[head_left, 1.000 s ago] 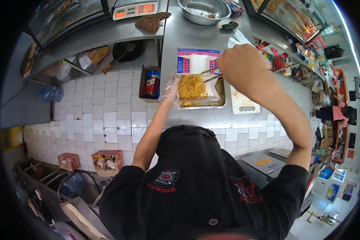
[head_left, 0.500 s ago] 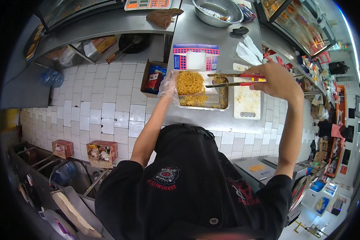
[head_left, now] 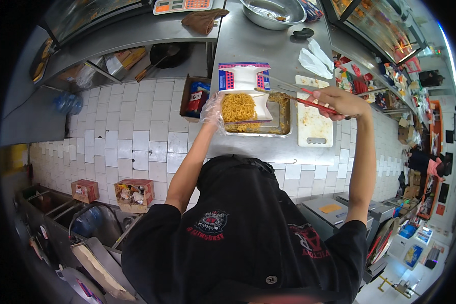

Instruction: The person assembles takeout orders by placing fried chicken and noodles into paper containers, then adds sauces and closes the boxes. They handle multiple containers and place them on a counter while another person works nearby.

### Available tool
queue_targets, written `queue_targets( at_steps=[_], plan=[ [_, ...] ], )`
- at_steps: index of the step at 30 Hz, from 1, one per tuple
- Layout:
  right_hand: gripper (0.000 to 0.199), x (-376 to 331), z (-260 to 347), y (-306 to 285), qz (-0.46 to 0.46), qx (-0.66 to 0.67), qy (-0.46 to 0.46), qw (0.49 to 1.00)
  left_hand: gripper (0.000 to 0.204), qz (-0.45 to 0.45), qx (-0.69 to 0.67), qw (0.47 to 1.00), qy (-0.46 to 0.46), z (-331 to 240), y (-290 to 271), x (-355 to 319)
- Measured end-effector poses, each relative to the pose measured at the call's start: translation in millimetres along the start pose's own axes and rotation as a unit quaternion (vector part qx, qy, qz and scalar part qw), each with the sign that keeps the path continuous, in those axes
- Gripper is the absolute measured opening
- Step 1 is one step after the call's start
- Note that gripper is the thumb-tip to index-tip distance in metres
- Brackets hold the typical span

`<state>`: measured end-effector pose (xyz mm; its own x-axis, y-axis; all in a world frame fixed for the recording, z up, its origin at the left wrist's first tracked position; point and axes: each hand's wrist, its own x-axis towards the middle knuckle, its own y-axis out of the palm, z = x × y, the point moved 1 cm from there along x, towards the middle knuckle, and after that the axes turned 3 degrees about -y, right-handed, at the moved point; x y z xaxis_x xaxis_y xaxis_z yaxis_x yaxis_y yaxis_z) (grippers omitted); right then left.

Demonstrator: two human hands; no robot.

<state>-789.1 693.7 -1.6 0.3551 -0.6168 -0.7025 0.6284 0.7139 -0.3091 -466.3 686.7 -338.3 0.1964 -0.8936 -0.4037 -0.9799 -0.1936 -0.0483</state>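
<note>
My left hand (head_left: 213, 110), in a clear plastic glove, grips the left side of a takeaway box (head_left: 242, 79). The box has a white inside, a blue and pink printed outside and a raised lid. Yellow noodles (head_left: 238, 107) fill its left part. It rests over a shallow metal tray (head_left: 287, 133), where more noodles show along the near edge. To the right, my bare right hand (head_left: 342, 103) holds a pair of red-handled chopsticks (head_left: 315, 105), spread apart. Their tips point left toward the box, with no noodles visible between them.
A stained white cutting board (head_left: 314, 124) lies right of the tray, with crumpled white gloves (head_left: 316, 58) beyond it. At the far end stands a metal bowl (head_left: 268, 20). An open carton (head_left: 188, 112) stands left of the counter. A brown cloth (head_left: 202, 21) lies on the far-left counter.
The box has tilted, and its lid stands more folded inward. My right hand has shifted slightly down and turned; the chopsticks have spread wider and moved back from the noodles.
</note>
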Motion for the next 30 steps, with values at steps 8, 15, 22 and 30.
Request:
queue_targets(
  at_steps=[8,15,22,30],
  plan=[
    [0.056,12.2,-6.6,20.6,0.046,0.097,-0.045,0.993,0.064,0.067,0.007,0.998,-0.007,17.1,-0.6,17.9],
    [0.057,28.3,-29.6,34.3,0.022,0.228,-0.129,0.965,0.062,0.059,-0.048,0.997,-0.020,11.0,-0.3,12.9],
    [0.056,38.9,-42.8,50.9,0.008,0.250,-0.151,0.956,0.058,0.036,-0.071,0.997,-0.004,4.4,-3.6,13.0],
    [0.056,18.0,-63.5,58.1,-0.054,0.303,-0.183,0.934,0.050,0.014,-0.163,0.986,-0.016,6.9,-36.0,39.9]
  ],
)
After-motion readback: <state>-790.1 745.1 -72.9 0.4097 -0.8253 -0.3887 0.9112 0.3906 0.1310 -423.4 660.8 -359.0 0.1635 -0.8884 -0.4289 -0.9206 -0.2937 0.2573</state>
